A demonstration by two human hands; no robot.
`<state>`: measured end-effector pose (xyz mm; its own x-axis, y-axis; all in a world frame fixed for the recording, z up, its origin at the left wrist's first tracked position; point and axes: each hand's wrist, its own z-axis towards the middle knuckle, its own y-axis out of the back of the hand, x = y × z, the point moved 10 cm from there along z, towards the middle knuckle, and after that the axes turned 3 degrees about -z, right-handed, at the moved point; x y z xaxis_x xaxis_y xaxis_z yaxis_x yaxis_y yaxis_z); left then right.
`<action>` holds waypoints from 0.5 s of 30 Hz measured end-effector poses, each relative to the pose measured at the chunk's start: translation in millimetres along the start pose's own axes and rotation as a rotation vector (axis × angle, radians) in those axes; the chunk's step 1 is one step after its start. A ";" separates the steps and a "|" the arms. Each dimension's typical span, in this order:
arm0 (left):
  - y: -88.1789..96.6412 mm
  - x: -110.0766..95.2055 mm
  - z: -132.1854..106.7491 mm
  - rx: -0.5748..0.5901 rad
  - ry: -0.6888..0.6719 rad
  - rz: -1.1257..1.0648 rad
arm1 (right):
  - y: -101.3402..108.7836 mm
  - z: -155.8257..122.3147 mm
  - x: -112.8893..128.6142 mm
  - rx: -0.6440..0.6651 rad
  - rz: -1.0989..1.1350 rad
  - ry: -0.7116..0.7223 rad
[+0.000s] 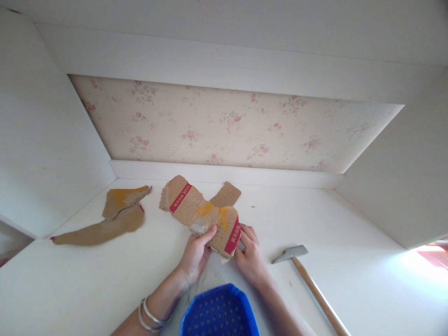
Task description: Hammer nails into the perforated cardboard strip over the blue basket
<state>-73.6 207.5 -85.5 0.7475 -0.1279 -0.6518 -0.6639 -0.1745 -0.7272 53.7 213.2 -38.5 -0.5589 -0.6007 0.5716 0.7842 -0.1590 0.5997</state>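
A torn piece of brown cardboard (196, 207) with small holes, red printed bands and yellow tape lies on the white surface in front of me. My left hand (194, 254) grips its near edge, thumb on top. My right hand (250, 256) pinches the same near edge by the red band. A bracelet sits on my left wrist.
Torn cardboard strips (112, 219) lie at the left. A hammer (308, 280) with a wooden handle rests at the right. A blue perforated basket (219, 312) stands at the bottom edge. A white ledge (280, 177) and floral wallpaper back the white surface.
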 end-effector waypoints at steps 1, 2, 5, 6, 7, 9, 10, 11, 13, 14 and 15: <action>-0.7 3.0 -0.6 0.012 0.021 0.004 | 1.4 0.1 1.3 -0.006 0.034 0.005; -0.8 5.4 -0.9 0.022 0.036 0.011 | 2.2 0.4 2.5 -0.007 0.065 0.009; 1.4 8.4 -1.1 0.030 0.045 0.043 | 2.2 1.5 2.8 0.000 0.147 0.000; 2.0 8.7 -1.0 0.033 0.046 0.052 | 1.5 1.9 1.7 0.007 0.170 -0.011; 1.8 8.8 -0.9 0.040 0.048 0.056 | 0.4 2.1 0.3 0.015 0.192 -0.024; 0.3 8.0 -0.8 0.060 0.045 0.054 | -2.7 2.2 -2.3 0.040 0.233 -0.049; -0.6 7.3 -0.8 0.069 0.042 0.051 | -4.5 2.1 -3.1 0.057 0.252 -0.057; -1.0 6.8 -0.7 0.071 0.042 0.050 | -6.3 2.0 -3.4 0.076 0.271 -0.063; 0.2 6.8 -0.5 0.055 0.054 0.053 | -9.2 1.9 -3.4 0.110 0.298 -0.069; 1.1 7.1 -0.5 0.042 0.064 0.055 | -10.0 2.0 -3.3 0.123 0.306 -0.071; 2.2 7.0 -0.5 0.028 0.071 0.055 | -10.4 2.2 -3.1 0.134 0.311 -0.071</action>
<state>-69.8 205.8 -91.6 0.7090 -0.2056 -0.6746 -0.7034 -0.1386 -0.6971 46.7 218.5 -45.3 -0.3199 -0.5476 0.7732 0.8804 0.1298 0.4562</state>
